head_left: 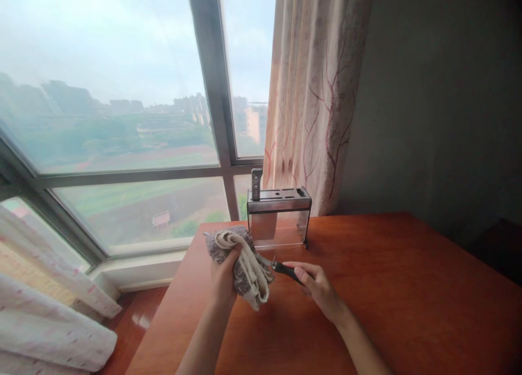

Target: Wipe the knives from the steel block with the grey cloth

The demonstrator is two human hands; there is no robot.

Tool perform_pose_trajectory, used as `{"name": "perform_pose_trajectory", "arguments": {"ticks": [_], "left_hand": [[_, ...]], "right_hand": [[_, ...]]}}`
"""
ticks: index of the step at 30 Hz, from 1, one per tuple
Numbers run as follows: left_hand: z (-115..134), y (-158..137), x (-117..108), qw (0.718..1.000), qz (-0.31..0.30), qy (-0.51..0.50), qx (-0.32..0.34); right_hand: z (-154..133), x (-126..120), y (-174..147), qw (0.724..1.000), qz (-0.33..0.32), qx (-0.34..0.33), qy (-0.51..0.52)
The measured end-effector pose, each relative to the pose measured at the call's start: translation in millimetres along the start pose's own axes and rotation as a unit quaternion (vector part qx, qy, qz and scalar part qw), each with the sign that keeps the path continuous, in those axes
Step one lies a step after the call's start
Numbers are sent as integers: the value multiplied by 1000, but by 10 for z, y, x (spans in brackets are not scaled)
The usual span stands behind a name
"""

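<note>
A folded grey and cream cloth [247,260] is bunched in my left hand [225,277], whose fingers and thumb close around it. Through the folds runs a sharpening steel [287,271], its black handle gripped by my right hand [320,288]. Most of its metal rod is hidden by the cloth; a thin tip shows at the cloth's upper left. Just beyond my hands stands a knife block [279,205] with a slotted metal top and clear sides. One cleaver [256,184] sits upright in its left end, the blade visible through the clear wall.
The reddish-brown wooden table [387,288] stretches to both sides. Behind it are a large window [122,92] and a beige curtain [314,92] with a branch pattern. Another curtain [49,320] hangs at the lower left, and a dark wall [428,103] fills the right.
</note>
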State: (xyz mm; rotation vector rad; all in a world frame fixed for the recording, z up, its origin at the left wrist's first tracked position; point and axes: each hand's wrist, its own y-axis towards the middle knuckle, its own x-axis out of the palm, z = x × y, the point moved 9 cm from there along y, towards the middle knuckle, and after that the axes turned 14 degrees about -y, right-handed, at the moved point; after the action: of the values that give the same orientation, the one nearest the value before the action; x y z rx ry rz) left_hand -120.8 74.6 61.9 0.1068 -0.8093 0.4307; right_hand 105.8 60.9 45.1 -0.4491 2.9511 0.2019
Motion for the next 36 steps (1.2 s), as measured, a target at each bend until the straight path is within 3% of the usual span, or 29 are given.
{"name": "perform_pose_trajectory", "arguments": {"ticks": [8, 16, 22, 26, 29, 32, 36], "left_hand": [[397, 112, -42, 997, 13, -27, 69], [231, 45, 24, 998, -23, 51, 5], [321, 37, 19, 987, -65, 147, 27], [197, -21, 36, 973, -88, 203, -59], [202, -91, 122, 957, -120, 250, -81], [215, -175, 248, 938, -189, 272, -105], [116, -307, 312, 912, -261, 249, -195]], "right_hand": [[11, -256, 3, 999, 27, 12, 37], [98, -587, 10, 983, 168, 2, 71], [197, -723, 6, 965, 215, 20, 148], [267, -886, -16, 951, 265, 8, 160], [301, -1000, -22, 943, 286, -6, 172], [332, -1082, -22, 934, 299, -11, 193], [371, -1134, -31, 924, 313, -5, 220]]}}
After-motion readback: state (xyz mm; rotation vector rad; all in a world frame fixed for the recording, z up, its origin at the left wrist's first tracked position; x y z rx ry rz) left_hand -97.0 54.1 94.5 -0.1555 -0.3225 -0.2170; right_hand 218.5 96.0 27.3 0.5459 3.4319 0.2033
